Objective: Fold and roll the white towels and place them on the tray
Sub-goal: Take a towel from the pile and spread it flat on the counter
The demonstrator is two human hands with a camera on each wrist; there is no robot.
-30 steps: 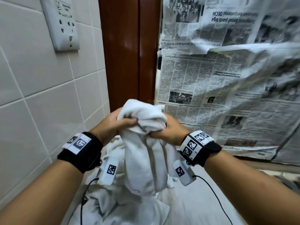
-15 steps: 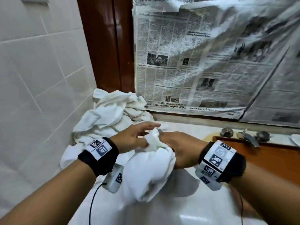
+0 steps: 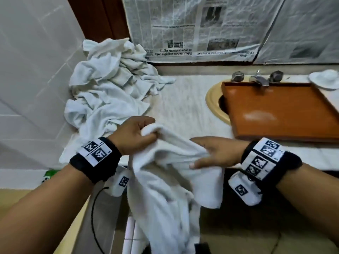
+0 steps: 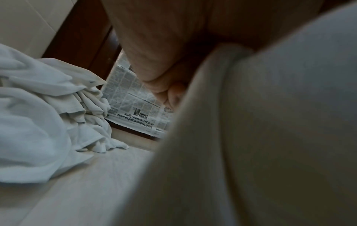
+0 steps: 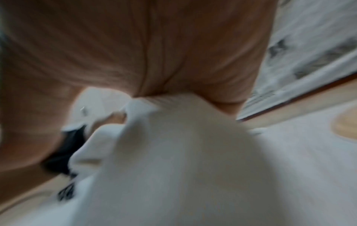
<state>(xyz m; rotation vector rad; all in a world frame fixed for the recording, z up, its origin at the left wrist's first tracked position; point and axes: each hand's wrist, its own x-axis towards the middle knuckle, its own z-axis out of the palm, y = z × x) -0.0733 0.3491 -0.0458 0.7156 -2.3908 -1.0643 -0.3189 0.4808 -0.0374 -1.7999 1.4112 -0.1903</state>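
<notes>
- A second ago you held the bunched white terry towel [image 3: 165, 171] up in front of the wall; now it has come down to the front edge of the pale marble worktop [image 3: 185, 107], most of its length hanging over the edge towards the floor.
- Your two hands have moved apart along the towel's top edge, so the bundle is opening out. My reading: you are spreading it flat for the first fold; nothing is folded or rolled yet.
- Your left hand [image 3: 134, 136] is curled tightly round one end of the towel's edge, at about 9 o'clock of the cloth.
- Your right hand [image 3: 218, 153] pinches the other end at 3 o'clock, thumb below, fingers [image 3: 200, 142] nearly straight on top. The right wrist view is too blurred to add more.
- The heap of crumpled white towels [image 3: 110, 85] lies at 11 o'clock against the tiled wall, apart from your hands.
- The empty brown rectangular wooden tray [image 3: 275, 110] sits at 2 o'clock over the cream oval sink [image 3: 212, 103], below the chrome tap [image 3: 258, 79]; no towel is on it.
- Sheets of newspaper [image 3: 201, 28] cover the wall at 12 o'clock.
</notes>
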